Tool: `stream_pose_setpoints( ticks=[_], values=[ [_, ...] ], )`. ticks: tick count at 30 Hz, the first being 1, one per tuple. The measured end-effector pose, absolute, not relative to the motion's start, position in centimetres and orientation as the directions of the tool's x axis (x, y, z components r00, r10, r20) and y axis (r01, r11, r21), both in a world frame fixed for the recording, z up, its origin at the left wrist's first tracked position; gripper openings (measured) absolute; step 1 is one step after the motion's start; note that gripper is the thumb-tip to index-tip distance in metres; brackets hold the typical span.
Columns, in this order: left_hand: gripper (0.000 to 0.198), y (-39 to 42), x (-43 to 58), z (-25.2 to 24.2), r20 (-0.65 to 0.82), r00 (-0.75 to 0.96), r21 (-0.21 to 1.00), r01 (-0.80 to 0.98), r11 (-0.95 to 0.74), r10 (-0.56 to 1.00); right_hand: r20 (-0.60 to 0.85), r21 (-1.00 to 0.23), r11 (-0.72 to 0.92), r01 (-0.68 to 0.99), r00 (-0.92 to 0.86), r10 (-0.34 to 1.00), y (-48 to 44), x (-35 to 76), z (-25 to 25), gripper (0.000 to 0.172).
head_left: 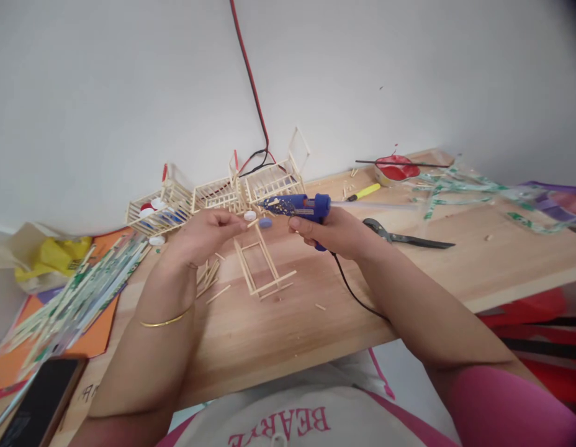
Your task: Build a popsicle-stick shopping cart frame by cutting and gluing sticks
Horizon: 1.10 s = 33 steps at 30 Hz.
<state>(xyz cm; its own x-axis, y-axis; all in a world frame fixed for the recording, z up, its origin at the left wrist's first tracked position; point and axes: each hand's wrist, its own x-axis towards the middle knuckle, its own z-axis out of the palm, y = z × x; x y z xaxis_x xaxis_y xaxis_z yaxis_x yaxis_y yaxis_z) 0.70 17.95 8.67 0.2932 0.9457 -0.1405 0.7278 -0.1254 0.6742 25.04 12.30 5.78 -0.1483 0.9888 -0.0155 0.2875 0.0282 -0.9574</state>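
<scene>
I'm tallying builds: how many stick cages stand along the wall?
3: left cage holding caps, middle cage, right cage behind the glue gun. None seems hidden.

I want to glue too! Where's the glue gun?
Head view: the glue gun is in the right hand, near the middle, just in front of the stick cages.

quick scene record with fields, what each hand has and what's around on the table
left hand: pinches a short stick near the gun's nozzle
right hand: grips a blue glue gun, nozzle pointing left
below hands: stick frame lying flat on the wooden table
by the wall: stick cages
right side: scissors, red paint dish
lower left: phone, screen dark
</scene>
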Motion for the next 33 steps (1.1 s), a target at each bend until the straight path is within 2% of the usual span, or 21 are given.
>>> stream_pose_setpoints(
  ticks=[3,6,16,22,27,33],
  values=[
    [0.029,18.0,1.0,8.5,-0.160,0.293,0.665,0.738,-0.116,0.943,-0.023,-0.939,0.035,0.343,-0.164,0.986,12.0,25.3,6.2,0.048],
    [0.027,17.8,1.3,8.7,-0.158,0.291,0.619,0.774,-0.135,0.944,-0.014,-0.945,0.046,0.324,-0.180,0.984,11.9,25.4,6.4,0.048],
    [0.024,17.2,1.8,9.5,-0.095,0.298,0.503,0.838,-0.212,0.950,-0.079,-0.916,-0.001,0.401,-0.176,0.981,11.9,25.3,6.3,0.047],
    [0.026,17.1,1.9,9.8,-0.085,0.364,0.498,0.822,-0.276,0.928,-0.109,-0.906,-0.022,0.423,-0.182,0.977,11.7,25.3,6.8,0.056],
    [0.026,17.0,1.9,9.8,-0.063,0.374,0.502,0.813,-0.295,0.925,-0.157,-0.838,-0.049,0.543,-0.154,0.976,11.7,25.4,6.8,0.058],
    [0.026,17.1,1.7,9.7,-0.057,0.412,0.497,0.802,-0.332,0.910,-0.133,-0.794,-0.002,0.608,-0.171,0.976,11.8,25.5,6.8,0.053]
  ],
)
